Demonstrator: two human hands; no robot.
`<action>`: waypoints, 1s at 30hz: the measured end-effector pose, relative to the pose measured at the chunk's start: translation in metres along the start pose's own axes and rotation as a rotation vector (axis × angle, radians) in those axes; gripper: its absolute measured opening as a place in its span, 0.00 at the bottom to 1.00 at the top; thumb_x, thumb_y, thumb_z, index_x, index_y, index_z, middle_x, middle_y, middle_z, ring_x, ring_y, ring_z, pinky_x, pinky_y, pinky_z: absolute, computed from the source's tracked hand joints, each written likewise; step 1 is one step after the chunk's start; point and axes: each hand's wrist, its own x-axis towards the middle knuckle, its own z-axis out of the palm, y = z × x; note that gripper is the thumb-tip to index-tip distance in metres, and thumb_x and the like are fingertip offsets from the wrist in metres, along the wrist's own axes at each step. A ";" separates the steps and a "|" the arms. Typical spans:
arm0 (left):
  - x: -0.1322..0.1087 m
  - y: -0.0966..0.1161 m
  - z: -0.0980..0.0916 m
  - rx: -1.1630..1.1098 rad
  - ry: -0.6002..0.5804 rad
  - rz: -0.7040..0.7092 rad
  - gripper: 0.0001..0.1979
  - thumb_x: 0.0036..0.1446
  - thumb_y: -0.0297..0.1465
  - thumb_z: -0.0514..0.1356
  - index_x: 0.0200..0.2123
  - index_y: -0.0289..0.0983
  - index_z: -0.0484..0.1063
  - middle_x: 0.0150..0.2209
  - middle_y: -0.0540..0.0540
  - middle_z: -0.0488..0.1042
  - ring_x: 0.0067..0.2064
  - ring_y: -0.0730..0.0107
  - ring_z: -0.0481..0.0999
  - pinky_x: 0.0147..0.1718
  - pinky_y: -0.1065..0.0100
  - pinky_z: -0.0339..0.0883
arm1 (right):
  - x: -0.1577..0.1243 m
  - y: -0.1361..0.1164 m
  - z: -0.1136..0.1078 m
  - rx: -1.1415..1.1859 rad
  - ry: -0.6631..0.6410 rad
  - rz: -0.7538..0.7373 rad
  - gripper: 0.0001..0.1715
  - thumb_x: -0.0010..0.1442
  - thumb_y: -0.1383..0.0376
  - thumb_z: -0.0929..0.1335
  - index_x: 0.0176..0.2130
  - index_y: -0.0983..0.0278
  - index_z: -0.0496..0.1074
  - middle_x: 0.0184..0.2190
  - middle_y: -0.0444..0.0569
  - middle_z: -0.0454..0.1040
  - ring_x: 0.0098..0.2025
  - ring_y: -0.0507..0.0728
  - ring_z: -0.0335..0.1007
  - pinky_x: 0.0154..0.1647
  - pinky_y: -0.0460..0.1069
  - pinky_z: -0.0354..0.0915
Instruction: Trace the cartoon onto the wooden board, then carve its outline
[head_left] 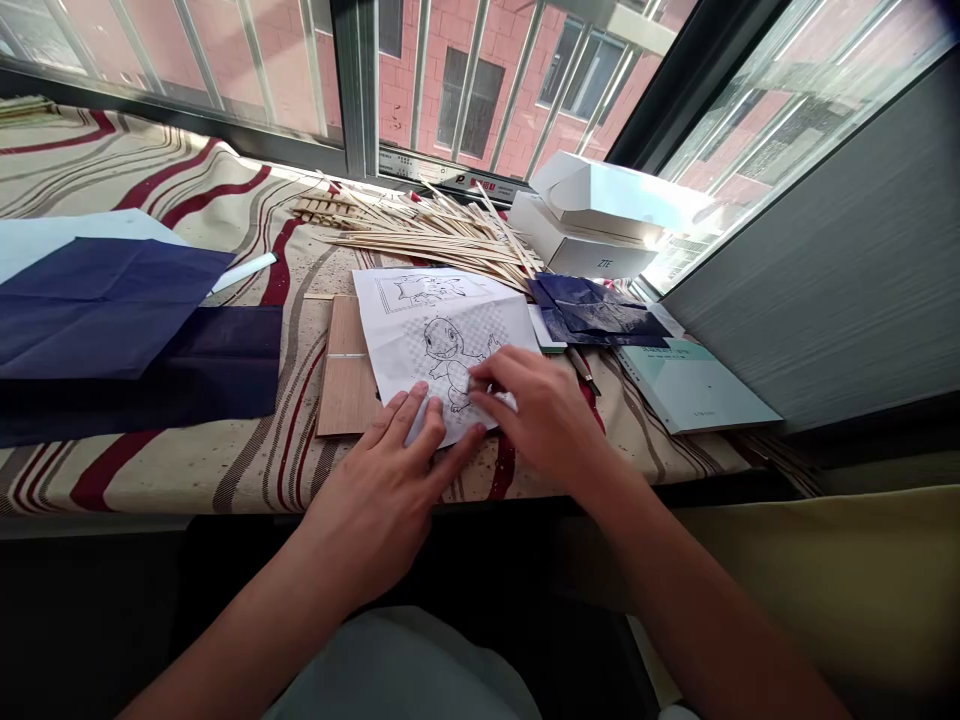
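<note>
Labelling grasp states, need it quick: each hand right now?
Left hand: open, laid flat across the lower part of the printed sheet.
Right hand: curled in a pinch over the sheet; whether it holds anything cannot be told.

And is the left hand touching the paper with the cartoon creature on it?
Touching. In the head view, the left hand rests its spread fingers on the paper, no gap showing.

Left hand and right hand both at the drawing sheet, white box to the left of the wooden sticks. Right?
Not quite: the head view shows the white box to the right of the wooden sticks. The left hand and right hand are both at the drawing sheet, as you said.
</note>
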 end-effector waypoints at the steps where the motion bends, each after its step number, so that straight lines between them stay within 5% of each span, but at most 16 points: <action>1: 0.000 0.000 0.000 -0.006 0.005 -0.003 0.34 0.66 0.28 0.56 0.74 0.33 0.64 0.70 0.25 0.68 0.75 0.24 0.64 0.70 0.35 0.65 | 0.000 -0.001 0.000 0.032 -0.027 -0.032 0.06 0.70 0.72 0.69 0.39 0.63 0.74 0.40 0.53 0.81 0.43 0.61 0.76 0.46 0.53 0.68; 7: -0.003 0.000 0.009 0.024 0.026 -0.023 0.38 0.66 0.28 0.56 0.78 0.39 0.56 0.70 0.29 0.67 0.77 0.31 0.59 0.72 0.36 0.60 | 0.001 0.004 -0.001 0.000 0.043 0.071 0.06 0.68 0.72 0.71 0.39 0.62 0.74 0.40 0.53 0.81 0.42 0.61 0.76 0.46 0.54 0.67; 12: -0.003 0.001 0.012 -0.013 0.063 -0.033 0.36 0.65 0.29 0.58 0.75 0.36 0.62 0.71 0.30 0.66 0.77 0.33 0.59 0.75 0.39 0.56 | -0.002 0.000 0.000 0.076 -0.052 -0.046 0.06 0.70 0.72 0.69 0.40 0.62 0.75 0.41 0.52 0.81 0.44 0.60 0.76 0.47 0.53 0.69; 17: -0.001 0.002 0.008 0.009 0.035 -0.014 0.38 0.66 0.27 0.57 0.78 0.38 0.57 0.70 0.29 0.68 0.77 0.31 0.59 0.72 0.37 0.60 | 0.004 0.013 -0.004 -0.070 0.013 0.107 0.04 0.68 0.71 0.72 0.40 0.63 0.74 0.41 0.53 0.81 0.44 0.62 0.76 0.46 0.54 0.66; 24: 0.000 0.001 0.003 0.015 0.022 0.014 0.36 0.63 0.27 0.56 0.74 0.26 0.62 0.70 0.24 0.69 0.74 0.27 0.64 0.72 0.36 0.63 | 0.009 -0.004 0.002 -0.007 -0.048 -0.048 0.08 0.71 0.72 0.67 0.39 0.62 0.73 0.42 0.54 0.80 0.46 0.62 0.75 0.48 0.53 0.66; 30: 0.000 0.001 0.003 0.008 -0.002 -0.004 0.37 0.64 0.27 0.54 0.76 0.29 0.60 0.71 0.27 0.68 0.76 0.29 0.61 0.72 0.35 0.63 | 0.014 0.014 0.004 -0.079 0.083 0.119 0.10 0.67 0.74 0.71 0.37 0.60 0.70 0.39 0.52 0.78 0.42 0.62 0.72 0.46 0.54 0.65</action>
